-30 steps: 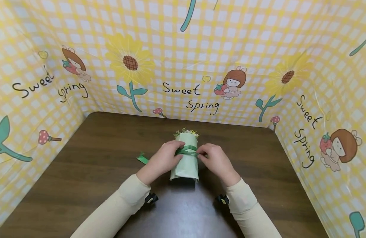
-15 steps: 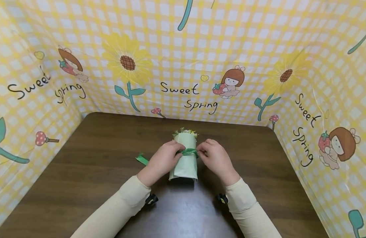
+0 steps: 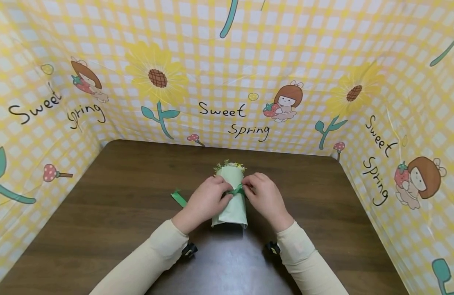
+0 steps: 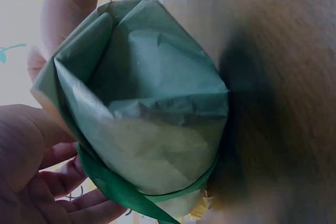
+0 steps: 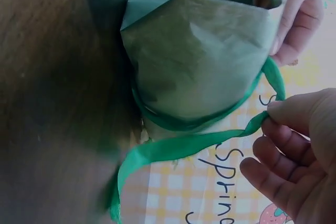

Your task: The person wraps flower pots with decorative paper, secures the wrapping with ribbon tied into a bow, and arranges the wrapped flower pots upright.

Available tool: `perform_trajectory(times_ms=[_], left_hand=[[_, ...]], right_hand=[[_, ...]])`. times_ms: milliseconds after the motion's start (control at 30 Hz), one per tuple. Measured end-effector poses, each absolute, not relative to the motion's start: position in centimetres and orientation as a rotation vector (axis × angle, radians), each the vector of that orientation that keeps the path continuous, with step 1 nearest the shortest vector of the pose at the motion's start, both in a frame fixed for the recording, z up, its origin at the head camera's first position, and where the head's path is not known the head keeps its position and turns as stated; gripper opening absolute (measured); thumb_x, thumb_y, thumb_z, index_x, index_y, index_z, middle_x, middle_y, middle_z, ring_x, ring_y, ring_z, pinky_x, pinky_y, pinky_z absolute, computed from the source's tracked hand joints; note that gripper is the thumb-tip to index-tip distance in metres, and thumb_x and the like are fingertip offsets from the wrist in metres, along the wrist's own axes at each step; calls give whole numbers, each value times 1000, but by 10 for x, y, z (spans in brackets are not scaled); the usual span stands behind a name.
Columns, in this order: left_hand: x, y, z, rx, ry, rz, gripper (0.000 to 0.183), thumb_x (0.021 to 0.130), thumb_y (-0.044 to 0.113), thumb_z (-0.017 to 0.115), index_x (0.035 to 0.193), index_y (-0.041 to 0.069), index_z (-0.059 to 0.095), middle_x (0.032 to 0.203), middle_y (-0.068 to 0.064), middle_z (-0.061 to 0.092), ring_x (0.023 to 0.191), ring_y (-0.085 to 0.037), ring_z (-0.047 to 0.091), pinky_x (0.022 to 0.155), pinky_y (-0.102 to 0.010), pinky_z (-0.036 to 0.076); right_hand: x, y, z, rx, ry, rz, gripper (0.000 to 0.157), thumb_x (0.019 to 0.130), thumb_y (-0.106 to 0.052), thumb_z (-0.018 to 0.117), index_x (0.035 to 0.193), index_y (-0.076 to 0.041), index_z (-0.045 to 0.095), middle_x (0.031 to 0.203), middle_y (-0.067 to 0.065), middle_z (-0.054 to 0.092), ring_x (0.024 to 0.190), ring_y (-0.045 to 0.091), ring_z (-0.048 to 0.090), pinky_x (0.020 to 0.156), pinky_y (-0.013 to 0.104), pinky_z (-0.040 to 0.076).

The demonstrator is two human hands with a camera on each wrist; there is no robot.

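A bouquet wrapped in pale green paper [image 3: 232, 209] lies on the table, its small white and yellow flowers [image 3: 231, 164] showing at the far end. Around its middle runs a green ribbon [image 5: 184, 124]. Over the left side of the wrap, my left hand [image 3: 210, 198] pinches the ribbon between thumb and forefinger near the top centre. My right hand [image 3: 264, 194] sits at the right side and pinches another stretch of ribbon between thumb and forefinger, its other fingers [image 5: 273, 179] loosely curled. From that pinch, a loose ribbon end hangs down in the right wrist view.
Another green ribbon tail [image 3: 179, 199] lies on the dark wooden table [image 3: 112, 229] to the left of the bouquet. Yellow checked cloth [image 3: 212, 78] with printed flowers and girls stands along the back and both sides. Black wrist cameras [image 3: 190, 250] sit under the cuffs.
My left hand has shifted right over the front of the wrap, and my right hand slightly left, bringing their fingertips closer. The ribbon's flat front bands have drawn together into a narrow twist.
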State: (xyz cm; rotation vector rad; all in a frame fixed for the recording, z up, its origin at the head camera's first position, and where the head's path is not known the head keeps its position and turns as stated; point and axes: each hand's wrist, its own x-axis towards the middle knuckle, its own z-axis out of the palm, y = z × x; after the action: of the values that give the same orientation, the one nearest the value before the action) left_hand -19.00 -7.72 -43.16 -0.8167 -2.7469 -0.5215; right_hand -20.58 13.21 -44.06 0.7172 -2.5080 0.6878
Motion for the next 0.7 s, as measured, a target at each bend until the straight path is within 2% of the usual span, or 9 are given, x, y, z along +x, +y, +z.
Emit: perform_trajectory(times_ms=[167, 400, 567, 700], left_hand=[[-181, -73, -429, -870, -2730, -481, 21, 95, 33, 74, 100, 13, 76, 90, 2, 62, 80, -18, 54, 79, -33, 46], [-182, -74, -427, -794, -2729, -560, 7, 98, 16, 69, 102, 12, 73, 97, -2, 64, 83, -18, 60, 75, -32, 52], [-185, -76, -426, -751, -2761, -622, 5, 99, 15, 66, 103, 13, 69, 96, -1, 64, 80, -15, 59, 72, -31, 51], [-184, -76, -425, -738, -2759, -642, 4, 100, 15, 65, 101, 11, 67, 94, 0, 63, 78, -14, 58, 70, -31, 51]], right_hand=[[-205, 129, -445, 699, -2527, 714, 8, 92, -10, 77, 96, -16, 75, 90, -5, 67, 81, 10, 60, 70, 28, 54], [-205, 128, -448, 681, -2547, 784, 8, 91, -11, 78, 96, -17, 76, 89, -6, 66, 80, 11, 61, 70, 29, 54], [-204, 127, -448, 698, -2556, 863, 8, 91, -11, 79, 97, -16, 77, 92, -5, 68, 82, 13, 65, 71, 29, 55], [-204, 125, -449, 705, -2574, 930, 9, 91, -11, 78, 97, -17, 77, 93, -6, 69, 82, 9, 63, 72, 28, 55]])
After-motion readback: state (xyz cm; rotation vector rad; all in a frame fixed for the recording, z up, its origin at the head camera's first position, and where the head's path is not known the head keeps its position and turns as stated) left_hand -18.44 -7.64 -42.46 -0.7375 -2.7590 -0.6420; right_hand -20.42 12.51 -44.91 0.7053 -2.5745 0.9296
